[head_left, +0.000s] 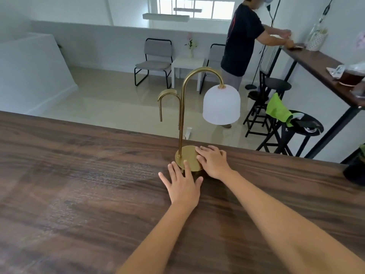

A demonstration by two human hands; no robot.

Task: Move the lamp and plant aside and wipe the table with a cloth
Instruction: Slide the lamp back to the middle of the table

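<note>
A brass lamp (188,155) with a white dome shade (221,104) stands near the far edge of the dark wooden table (79,184). My left hand (182,184) lies flat on the table with its fingers spread, and the fingertips touch the near rim of the lamp's round base. My right hand (212,162) rests on the right side of the base, fingers lying over its top; its thumb is hidden. A dark pot (355,171) with a bit of green above it sits at the table's right edge, mostly cut off. A green cloth (276,109) hangs on a stool beyond the table.
Beyond the table's far edge the floor drops away. Black stools (276,86) stand at the right under a narrow wall counter (316,66) that bears a drink cup. Another person (241,40) stands at that counter. Two chairs and a small white table stand at the back.
</note>
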